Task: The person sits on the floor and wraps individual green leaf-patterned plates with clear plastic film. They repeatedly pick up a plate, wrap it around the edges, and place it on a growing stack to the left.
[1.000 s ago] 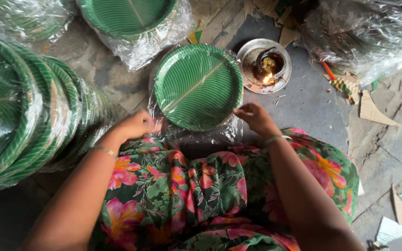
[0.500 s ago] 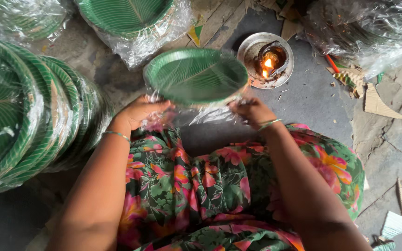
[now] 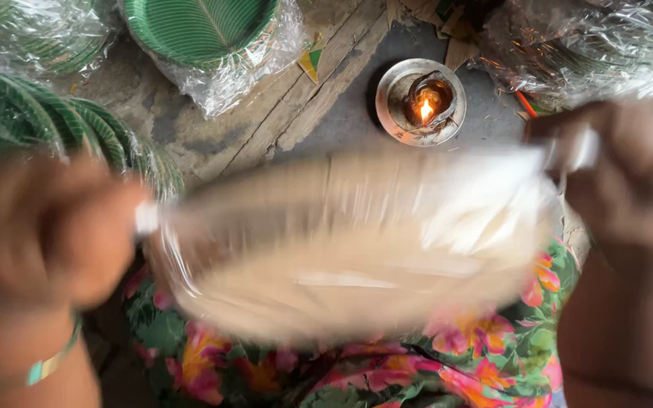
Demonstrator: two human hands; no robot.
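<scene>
**user1:** Hands first then. Left hand [image 3: 47, 234] and right hand [image 3: 629, 181] are both up close to the camera, each pinching a corner of a clear bag [image 3: 485, 204] with a plate stack [image 3: 341, 272] inside. It hangs between the hands, above the lap in the floral dress [image 3: 447, 370]. All heavily blurred, so I can't tell exact finger placement.

**user2:** How's it gonna handle, you think?

**user1:** My guess: light, stiff-ish disposable plates, pale underside showing. The film looks thin and slippery, so the bag corners or the rim seem like the places to grip. Could tear if yanked.

**user2:** What's around it?

**user1:** Small metal dish with a lit lamp [image 3: 422, 103] on the floor just beyond the bag, so flame near plastic. Wrapped green plates [image 3: 202, 30] top centre, another green stack on edge [image 3: 54, 128] at left, shiny crumpled wrap [image 3: 598, 45] top right. No readable labels, just paper scraps [image 3: 311, 60] near the top packet.
</scene>
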